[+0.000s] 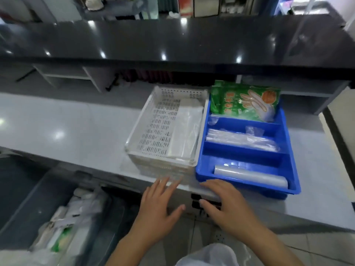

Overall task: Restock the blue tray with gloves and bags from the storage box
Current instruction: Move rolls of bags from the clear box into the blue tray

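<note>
The blue tray [288, 150] sits on the grey counter, divided into compartments. Green glove packets [244, 101] stand in its far compartment. Clear plastic bags [242, 140] lie in the middle one, and a flat stack of clear bags [249, 175] lies in the near one. My left hand [159, 206] hovers open at the counter's front edge below the white basket. My right hand [226, 204] is open too, just in front of the blue tray's near left corner, holding nothing. The storage box [63, 223] stands low at the left with packets inside.
A white perforated basket [146, 131] with a clear bag stack [184, 129] sits directly left of the blue tray. A dark glossy shelf [172, 41] overhangs the back of the counter [67, 127]. Tiled floor shows below my arms.
</note>
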